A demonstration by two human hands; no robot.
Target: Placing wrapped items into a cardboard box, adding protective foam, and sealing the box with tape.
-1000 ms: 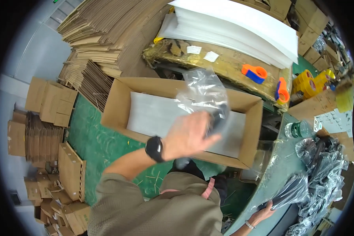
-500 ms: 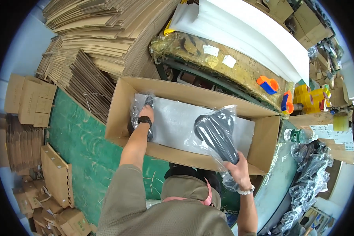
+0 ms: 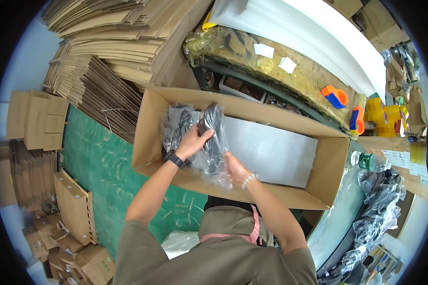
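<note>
A long open cardboard carton point(image 3: 332, 164) stands in front of me, with a flat silvery-grey panel point(image 3: 276, 149) lying in it. In the carton's left part I hold a black, elongated part in a clear plastic bag point(image 3: 214, 121), its kind not plain to see. My left hand point(image 3: 193, 142) closes on its left side, thumb across the front. Lower down, my right hand point(image 3: 235, 167) is closed on the bag's right edge. Against the carton's left end lies another dark bagged part point(image 3: 179, 121), partly behind my left hand.
Behind the carton, a worn workbench point(image 3: 304, 73) carries white foam sheeting point(image 3: 309, 40) and orange-and-blue tape dispensers point(image 3: 335, 97). Flattened cartons point(image 3: 109, 52) pile up at the back left. A plastic bottle point(image 3: 370, 161) and more bagged black parts point(image 3: 378, 204) lie at the right.
The bagged black part has moved left across the panel and now stands more lengthwise. My right hand came left with it; my left hand left the other bagged part and took hold of this one.
</note>
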